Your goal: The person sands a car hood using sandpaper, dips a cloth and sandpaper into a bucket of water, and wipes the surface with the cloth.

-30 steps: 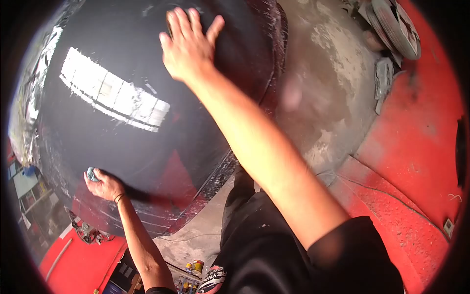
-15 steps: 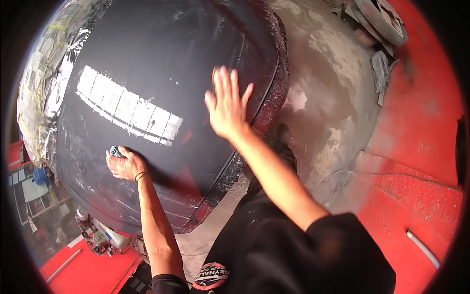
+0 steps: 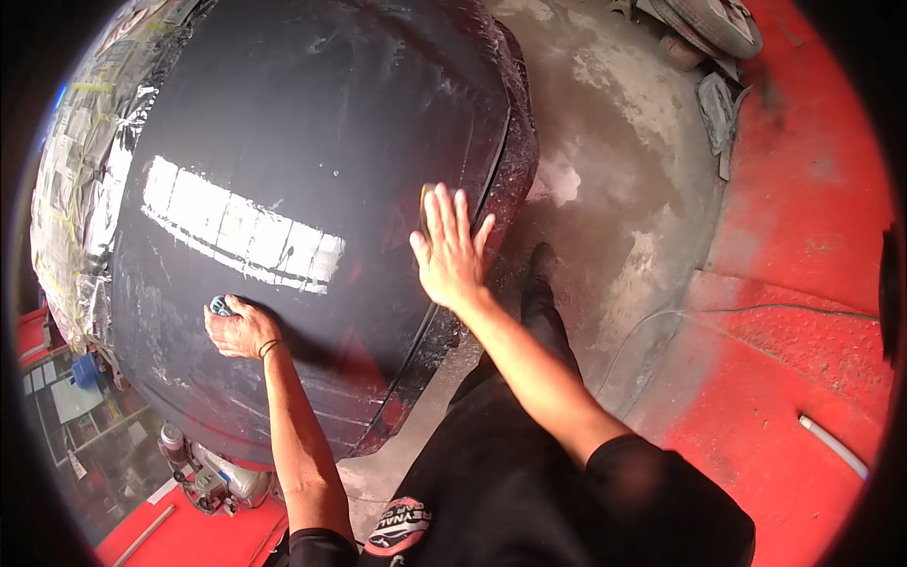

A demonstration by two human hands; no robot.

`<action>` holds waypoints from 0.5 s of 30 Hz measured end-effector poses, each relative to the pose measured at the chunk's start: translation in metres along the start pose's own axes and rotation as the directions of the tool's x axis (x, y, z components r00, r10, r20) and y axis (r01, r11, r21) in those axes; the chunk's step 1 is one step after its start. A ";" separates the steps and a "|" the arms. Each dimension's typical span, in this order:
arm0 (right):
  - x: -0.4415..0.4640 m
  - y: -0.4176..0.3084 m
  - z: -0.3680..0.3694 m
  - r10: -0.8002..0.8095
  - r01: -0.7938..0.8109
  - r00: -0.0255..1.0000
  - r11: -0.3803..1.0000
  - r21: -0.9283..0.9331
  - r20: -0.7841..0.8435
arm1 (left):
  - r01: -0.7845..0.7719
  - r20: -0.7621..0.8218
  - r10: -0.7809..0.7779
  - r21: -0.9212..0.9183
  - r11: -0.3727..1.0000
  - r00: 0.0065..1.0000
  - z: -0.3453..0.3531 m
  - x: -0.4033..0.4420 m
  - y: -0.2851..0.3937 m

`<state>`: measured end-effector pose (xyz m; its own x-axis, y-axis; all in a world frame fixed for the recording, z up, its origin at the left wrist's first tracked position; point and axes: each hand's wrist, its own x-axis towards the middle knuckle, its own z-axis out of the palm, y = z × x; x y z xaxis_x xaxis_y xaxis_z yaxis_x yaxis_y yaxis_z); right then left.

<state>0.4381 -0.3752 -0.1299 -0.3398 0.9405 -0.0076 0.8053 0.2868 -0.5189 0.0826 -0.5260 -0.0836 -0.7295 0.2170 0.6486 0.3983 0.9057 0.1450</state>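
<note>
A dark, glossy car hood (image 3: 312, 113) with wet streaks curves beneath both hands. My left hand (image 3: 242, 331) rests on its lower left part, fingers curled around a small bunched teal cloth (image 3: 220, 305); most of the cloth is hidden. Close to the hood's right edge, my right hand (image 3: 451, 255) lies flat, its thumb and little finger spread. Under its fingers is a thin yellowish-brown pad (image 3: 427, 201), of which only a narrow edge shows.
Newspaper and plastic masking (image 3: 71, 180) covers the car at left. A compressor-like machine (image 3: 222, 482) stands at lower left. Wet concrete floor (image 3: 605, 189) and a red surface (image 3: 756, 444) lie to the right, with a thin cable (image 3: 756, 312), a pale tube (image 3: 831, 444) and a tyre (image 3: 709, 28).
My right hand has slid with the pad toward my body and the hood's right edge. The left hand stays almost in place on the hood. The view has shifted slightly.
</note>
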 end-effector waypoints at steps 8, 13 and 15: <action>0.063 0.014 -0.021 0.121 -0.118 0.993 0.981 0.151 -0.012 | 0.016 0.076 -0.008 -0.102 0.995 0.997 -0.020 0.000 0.012; -0.024 -0.002 -0.041 -0.069 -0.192 0.933 0.736 0.650 0.353 | 0.206 0.363 0.210 -0.822 0.531 0.908 -0.108 -0.057 0.087; -0.040 0.010 -0.037 -0.098 -0.420 0.901 0.053 0.906 0.423 | 0.383 0.520 0.372 -0.840 0.383 0.769 -0.178 -0.104 0.141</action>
<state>0.4779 -0.4028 -0.1035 -0.5907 0.7417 -0.3178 -0.2551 -0.5453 -0.7985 0.3132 -0.4861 0.0026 -0.7021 0.6929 0.1638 0.3402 0.1244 0.9321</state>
